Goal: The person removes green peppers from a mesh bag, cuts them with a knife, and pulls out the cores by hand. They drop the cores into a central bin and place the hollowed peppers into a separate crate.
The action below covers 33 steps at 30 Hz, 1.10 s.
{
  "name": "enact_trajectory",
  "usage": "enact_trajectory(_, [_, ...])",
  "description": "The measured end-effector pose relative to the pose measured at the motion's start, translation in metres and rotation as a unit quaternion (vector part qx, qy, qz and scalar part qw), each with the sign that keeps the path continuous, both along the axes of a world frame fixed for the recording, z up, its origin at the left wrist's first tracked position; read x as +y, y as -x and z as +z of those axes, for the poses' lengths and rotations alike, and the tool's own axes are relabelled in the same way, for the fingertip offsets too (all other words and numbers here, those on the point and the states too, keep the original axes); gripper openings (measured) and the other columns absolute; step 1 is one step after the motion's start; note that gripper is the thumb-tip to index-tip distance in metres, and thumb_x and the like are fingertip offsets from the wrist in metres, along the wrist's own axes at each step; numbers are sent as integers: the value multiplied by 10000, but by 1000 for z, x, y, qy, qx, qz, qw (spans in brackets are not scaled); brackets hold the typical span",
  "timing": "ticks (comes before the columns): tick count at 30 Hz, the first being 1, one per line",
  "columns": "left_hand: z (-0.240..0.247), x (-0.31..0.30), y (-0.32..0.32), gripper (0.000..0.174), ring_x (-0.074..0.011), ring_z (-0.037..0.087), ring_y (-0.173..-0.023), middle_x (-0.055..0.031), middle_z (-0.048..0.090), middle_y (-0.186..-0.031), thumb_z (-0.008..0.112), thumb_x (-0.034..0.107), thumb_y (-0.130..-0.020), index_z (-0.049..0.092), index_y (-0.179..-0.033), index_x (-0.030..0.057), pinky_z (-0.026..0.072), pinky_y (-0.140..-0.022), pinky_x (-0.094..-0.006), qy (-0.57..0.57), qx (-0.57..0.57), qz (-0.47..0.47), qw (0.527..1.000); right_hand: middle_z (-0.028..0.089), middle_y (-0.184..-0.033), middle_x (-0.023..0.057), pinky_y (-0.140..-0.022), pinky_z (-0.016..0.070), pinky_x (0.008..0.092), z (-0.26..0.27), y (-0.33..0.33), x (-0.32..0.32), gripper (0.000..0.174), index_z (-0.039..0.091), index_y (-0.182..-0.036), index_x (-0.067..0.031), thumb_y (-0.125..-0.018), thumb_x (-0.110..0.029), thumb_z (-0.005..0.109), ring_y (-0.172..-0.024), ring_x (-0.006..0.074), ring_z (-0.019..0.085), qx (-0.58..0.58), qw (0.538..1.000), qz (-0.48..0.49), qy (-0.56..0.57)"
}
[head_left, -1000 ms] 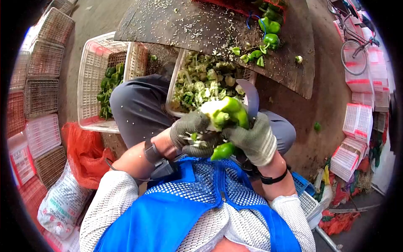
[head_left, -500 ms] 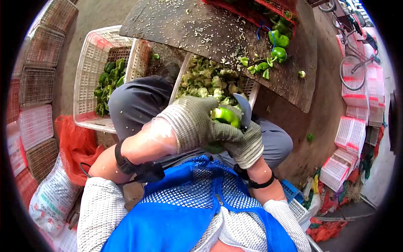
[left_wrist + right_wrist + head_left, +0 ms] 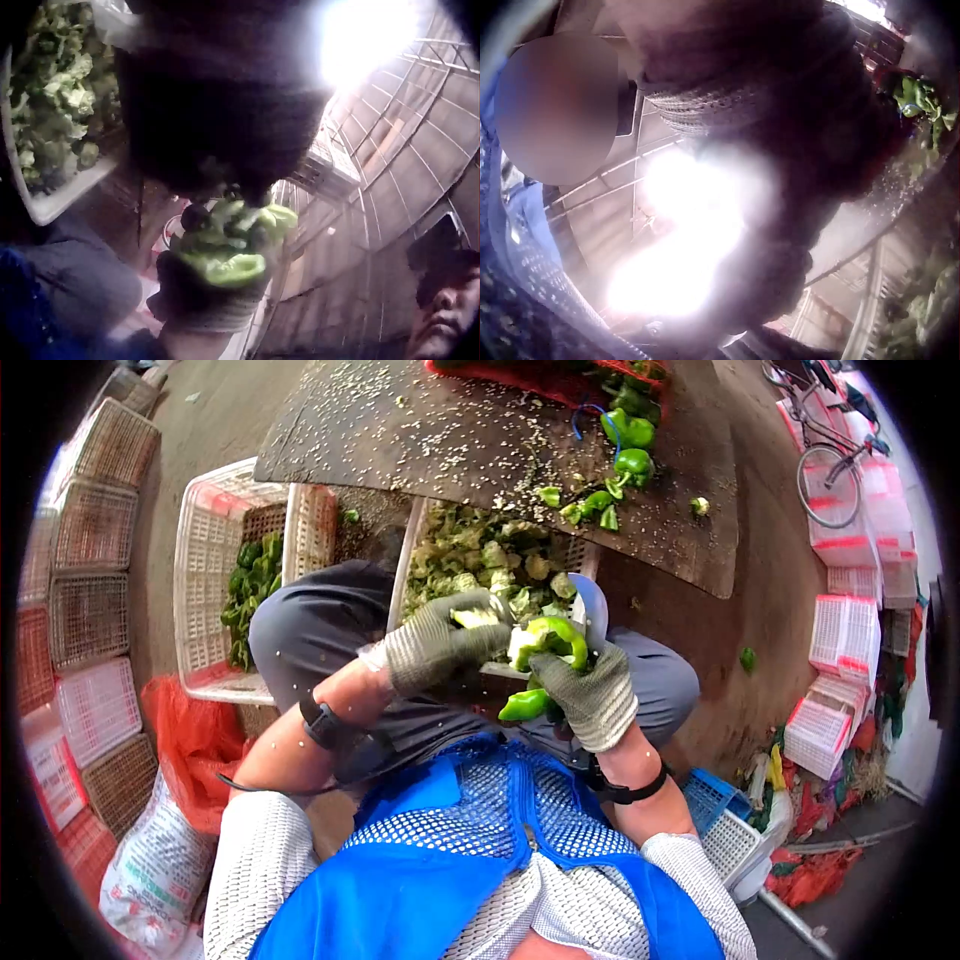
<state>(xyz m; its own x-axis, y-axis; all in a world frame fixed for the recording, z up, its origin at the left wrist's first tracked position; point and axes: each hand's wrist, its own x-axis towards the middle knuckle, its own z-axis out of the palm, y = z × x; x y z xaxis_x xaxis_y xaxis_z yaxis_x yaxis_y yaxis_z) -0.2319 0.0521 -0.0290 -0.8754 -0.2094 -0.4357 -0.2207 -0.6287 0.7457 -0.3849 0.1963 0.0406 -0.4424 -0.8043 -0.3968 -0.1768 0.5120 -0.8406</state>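
In the head view my gloved left hand (image 3: 440, 642) pinches a pale green pepper piece (image 3: 474, 618). Just right of it, my gloved right hand (image 3: 592, 698) grips a cut-open green pepper (image 3: 555, 640), and another green piece (image 3: 524, 706) hangs below its fingers. A broad curved blade (image 3: 590, 607) rises beside the right hand; its handle is hidden. In the left wrist view the left hand (image 3: 217, 112) is a dark shape above the green pieces (image 3: 234, 268). Glare and shadow obscure the right hand (image 3: 780, 187) in the right wrist view.
A crate (image 3: 408, 555) of pale pepper scraps stands between the knees, and another crate (image 3: 188, 575) holds green pieces at left. Beyond them lies a seed-strewn board (image 3: 450, 445) with whole peppers (image 3: 634, 463). Stacked crates line both sides.
Half a second ago both hands met around the pepper. The left hand has since moved left, apart from the right, with a pale piece in its fingers; the pepper now shows its opened side.
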Motion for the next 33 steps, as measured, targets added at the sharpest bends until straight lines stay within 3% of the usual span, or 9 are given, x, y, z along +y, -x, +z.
enact_trajectory(6, [-80, -15, 30, 892, -210, 531, -1130, -145, 549, -1248, 831, 224, -773, 310, -1468, 21, 454, -957, -310, 425, -111, 46, 897, 690, -810, 54, -550, 546, 291, -26, 20, 12, 322, 661, -1093, -30, -865, -248, 721, -669, 173, 679, -178, 975, -123, 39])
enact_trajectory(9, [-11, -4, 20, 1162, -277, 330, -1405, -243, 336, -1511, 901, 282, -685, 161, -1546, 36, 304, -1156, -379, 209, 55, 87, 973, 685, -890, 70, -545, 560, 303, -35, 38, 23, 423, 614, -1150, -44, -869, -342, 722, -694, 187, 683, -275, 941, -184, 68])
enact_trajectory(12, [48, 35, 8, 1124, -335, 348, -1413, -244, 394, -1480, 919, 264, -636, 265, -1525, 53, 281, -1163, -470, 483, 150, 16, 862, 684, -985, 56, -638, 562, 315, -32, 35, 20, 469, 609, -1173, -60, -881, -417, 695, -817, 204, 685, -315, 926, -194, 82])
enact_trajectory(17, [37, 35, -4, 719, -397, 458, -1332, -204, 518, -1387, 824, 206, -722, 525, -1358, 54, 279, -1153, -533, 572, 242, 178, 763, 657, -1113, 59, -806, 544, 323, -25, -6, -7, 633, 582, -1239, -28, -927, -579, 577, -958, 180, 655, 10, 978, 74, 195])
enact_trajectory(19, [44, 34, -35, 536, -339, 493, -1318, -168, 560, -1362, 724, 178, -860, 539, -1340, 28, 322, -1138, -472, 553, 225, 227, 770, 660, -1109, 71, -810, 538, 313, 7, -43, -34, 718, 582, -1229, -2, -907, -642, 555, -970, 174, 649, -289, 945, 2, 156])
enact_trajectory(21, [47, 42, -66, 482, -270, 536, -1260, -136, 569, -1349, 686, 126, -894, 536, -1341, 29, 400, -1088, -441, 367, 182, 276, 869, 670, -1080, 83, -802, 536, 306, 17, -57, -49, 765, 592, -1213, 17, -895, -677, 539, -960, 169, 652, -247, 955, 93, 134])
enact_trajectory(25, [56, 77, -138, 283, -176, 589, -1116, -79, 593, -1273, 556, 82, -986, 562, -1268, 51, 518, -940, -330, 347, -4, 538, 769, 695, -1048, 155, -807, 536, 319, 38, -115, -85, 515, 520, -1380, -109, -914, -242, 694, -904, 164, 659, -130, 945, 267, 138])
enact_trajectory(28, [77, 51, -187, 264, -209, 609, -1104, -84, 634, -1224, 523, 200, -1025, 588, -1250, 78, 499, -951, -370, 183, 73, 688, 698, 655, -1212, 143, -973, 483, 316, 17, -173, -110, 578, 437, -1440, -64, -902, -117, 643, -1098, 197, 618, -306, 831, 291, 361])
enact_trajectory(33, [59, -33, -282, 357, -260, 601, -1132, -106, 623, -1252, 577, 219, -994, 543, -1313, 62, 479, -981, -416, 141, -47, 714, 684, 644, -1089, 218, -853, 484, 431, 19, -229, -150, 631, 383, -1482, -225, -900, -275, 622, -979, 391, 628, -252, 826, 397, 311])
